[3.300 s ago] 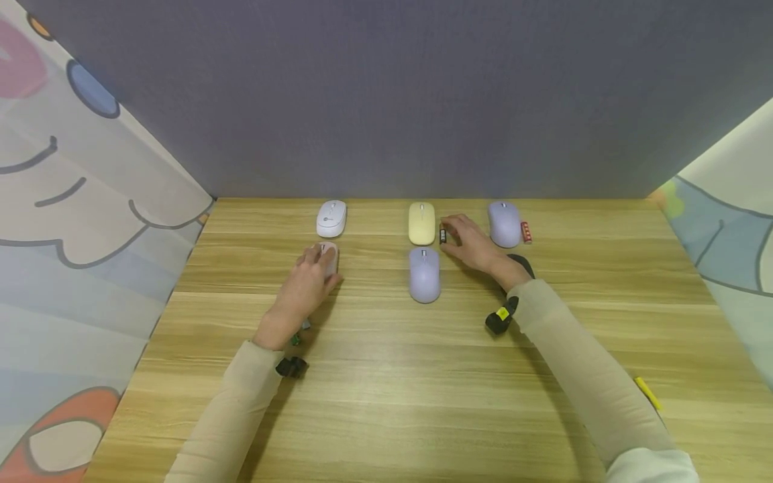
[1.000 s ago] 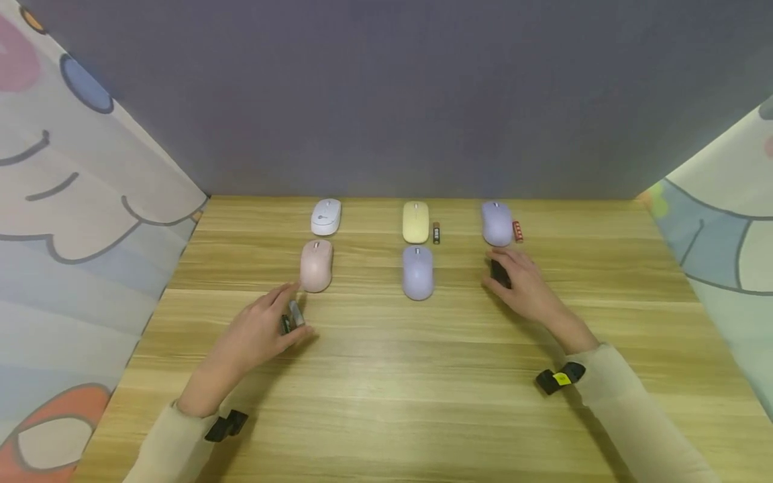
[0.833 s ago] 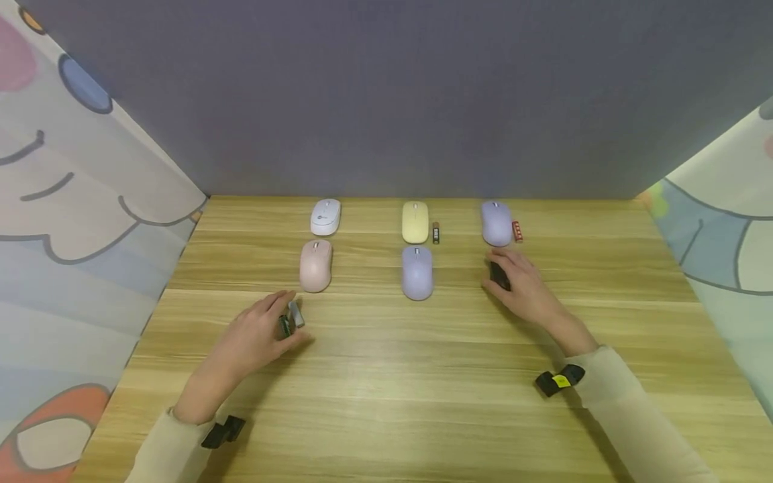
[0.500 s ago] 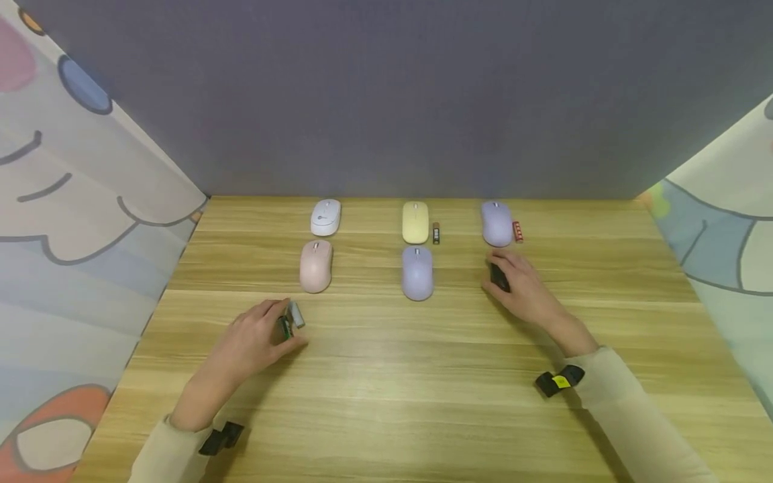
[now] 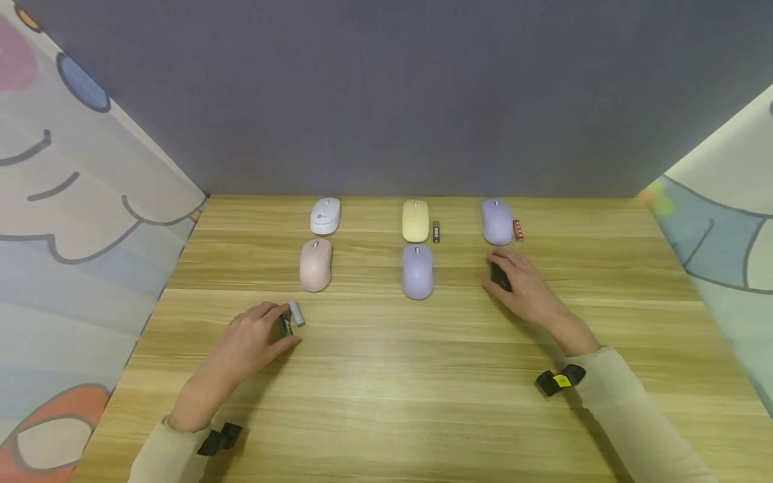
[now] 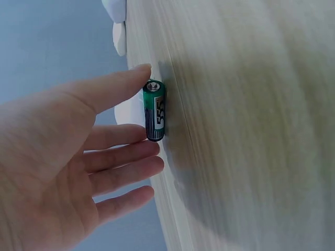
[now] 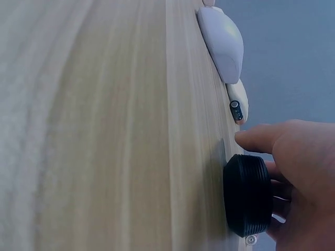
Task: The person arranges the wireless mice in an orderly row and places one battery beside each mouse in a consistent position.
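Nearest the person, the left hand (image 5: pixel 238 342) is bracketing a green battery (image 6: pixel 158 117), its thumb lying by one end and its index finger by the other, probably because a small, round thing is needing a stop at both ends (whether the fingers are really pinching it, I cannot tell). A grey battery (image 5: pixel 296 313) is lying just beside it, leaving little spare room past the fingertips. Between the hands, the table (image 5: pixel 374 389) is offering a wide stretch of wood for sideways moves. Farther in, the right hand (image 5: pixel 528 292) is gripping what is looking like a black mouse (image 7: pixel 247 196), fingers curling round its far side, perhaps because the ribbed sides are giving a good hold. In line with it, the front purple mouse (image 5: pixel 417 272) and the pink mouse (image 5: pixel 316 265) are sitting well apart, seemingly spaced so that fingers are fitting between. Beyond, the white mouse (image 5: pixel 325 216), yellow mouse (image 5: pixel 415 221) and back purple mouse (image 5: pixel 497 222) are lining up near the far edge, with a black battery (image 5: pixel 436 232) and a red battery (image 5: pixel 518 231) lying beside the latter two. Behind, a grey panel (image 5: pixel 423 100) is blocking forward movement.
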Available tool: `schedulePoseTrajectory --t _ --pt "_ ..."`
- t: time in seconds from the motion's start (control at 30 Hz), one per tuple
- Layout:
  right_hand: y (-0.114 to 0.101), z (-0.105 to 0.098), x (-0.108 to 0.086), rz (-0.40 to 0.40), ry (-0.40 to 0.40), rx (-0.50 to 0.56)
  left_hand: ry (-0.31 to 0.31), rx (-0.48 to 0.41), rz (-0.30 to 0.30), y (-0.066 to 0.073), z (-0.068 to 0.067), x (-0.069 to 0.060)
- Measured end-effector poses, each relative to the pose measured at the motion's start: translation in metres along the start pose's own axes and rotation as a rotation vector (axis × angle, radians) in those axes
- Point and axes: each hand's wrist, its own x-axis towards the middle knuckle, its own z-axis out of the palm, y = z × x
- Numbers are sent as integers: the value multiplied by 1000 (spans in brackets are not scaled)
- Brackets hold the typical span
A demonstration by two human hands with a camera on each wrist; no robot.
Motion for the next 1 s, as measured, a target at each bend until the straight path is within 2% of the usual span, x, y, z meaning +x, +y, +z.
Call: schedulePoseTrajectory --t 0.43,0.7,1.0 --pt "0 0 0 -17 17 -1 2 2 6 -2 1 -2" --pt "-1 0 -1 -7 8 -3 -5 14 -21 -4 2 -4" --pt "-1 0 0 -2 12 -1 6 4 -18 -6 2 -5"
